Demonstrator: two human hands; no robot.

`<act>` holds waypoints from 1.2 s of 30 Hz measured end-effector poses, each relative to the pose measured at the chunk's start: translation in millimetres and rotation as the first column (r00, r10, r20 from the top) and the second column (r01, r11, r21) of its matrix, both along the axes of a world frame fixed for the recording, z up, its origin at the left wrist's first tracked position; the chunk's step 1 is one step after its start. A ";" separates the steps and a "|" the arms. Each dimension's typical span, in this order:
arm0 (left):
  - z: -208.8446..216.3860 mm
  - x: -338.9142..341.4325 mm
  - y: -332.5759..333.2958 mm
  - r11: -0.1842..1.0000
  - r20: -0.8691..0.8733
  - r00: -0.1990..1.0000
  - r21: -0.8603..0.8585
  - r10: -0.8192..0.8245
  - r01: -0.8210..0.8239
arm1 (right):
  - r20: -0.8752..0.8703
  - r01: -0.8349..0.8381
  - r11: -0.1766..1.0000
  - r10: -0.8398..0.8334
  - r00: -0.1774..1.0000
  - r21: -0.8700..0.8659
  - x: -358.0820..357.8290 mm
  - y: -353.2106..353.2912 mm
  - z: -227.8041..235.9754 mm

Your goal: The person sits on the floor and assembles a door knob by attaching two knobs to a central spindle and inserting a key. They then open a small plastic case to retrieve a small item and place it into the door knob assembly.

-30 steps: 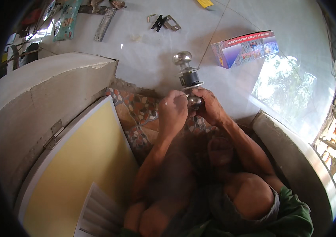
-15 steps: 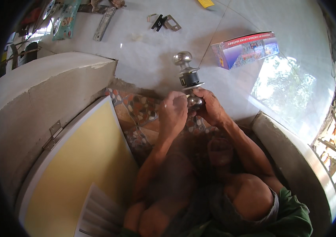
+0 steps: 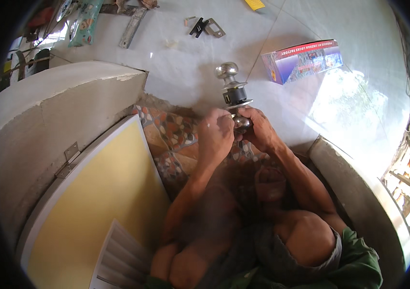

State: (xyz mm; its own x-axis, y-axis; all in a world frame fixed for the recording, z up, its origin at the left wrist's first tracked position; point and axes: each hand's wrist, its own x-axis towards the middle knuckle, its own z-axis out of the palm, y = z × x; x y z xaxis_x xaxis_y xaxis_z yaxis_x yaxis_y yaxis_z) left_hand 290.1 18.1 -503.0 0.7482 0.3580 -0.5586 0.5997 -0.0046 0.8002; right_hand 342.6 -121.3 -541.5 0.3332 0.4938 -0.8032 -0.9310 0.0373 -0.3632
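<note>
Knob lockset [image 3: 235, 96], 1 pc, metal w/ 2 round knobs, held out in front of the knees; hands block part of the lower knob from me. R hand [image 3: 261, 130] grips that knob; L hand [image 3: 216, 132] has fingers curled close by, but I can't tell what they pinch. Beyond, on floor: 1 blk plate [image 3: 198, 28], 1 steel plate [image 3: 216, 28], 1 printed box [image 3: 304, 61] to R. Yellow panel [image 3: 94, 192], lower L, cut off.
</note>
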 end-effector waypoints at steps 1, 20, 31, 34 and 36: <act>2.8 0.2 -0.4 1.000 -0.008 1.000 -0.012 0.004 -0.004 | -0.002 0.005 1.000 -0.005 1.000 -0.004 1.0 2.5 5.8; -24.1 -10.4 -6.0 0.966 0.171 0.983 0.257 -0.073 0.027 | 0.007 0.042 0.995 -0.041 0.999 -0.089 -1.2 9.1 7.0; -18.5 -5.9 -4.2 0.978 0.147 0.987 0.204 -0.065 0.034 | 0.025 -0.019 0.998 0.020 0.999 -0.052 1.7 3.1 0.1; -16.2 -2.9 0.9 0.958 0.190 0.972 0.273 -0.140 0.084 | 0.014 0.021 0.998 -0.020 1.000 -0.062 3.7 4.3 4.4; -21.5 -3.0 0.4 0.979 0.126 0.987 0.188 -0.102 0.077 | 0.018 0.023 0.999 -0.022 1.000 -0.050 5.3 4.0 4.5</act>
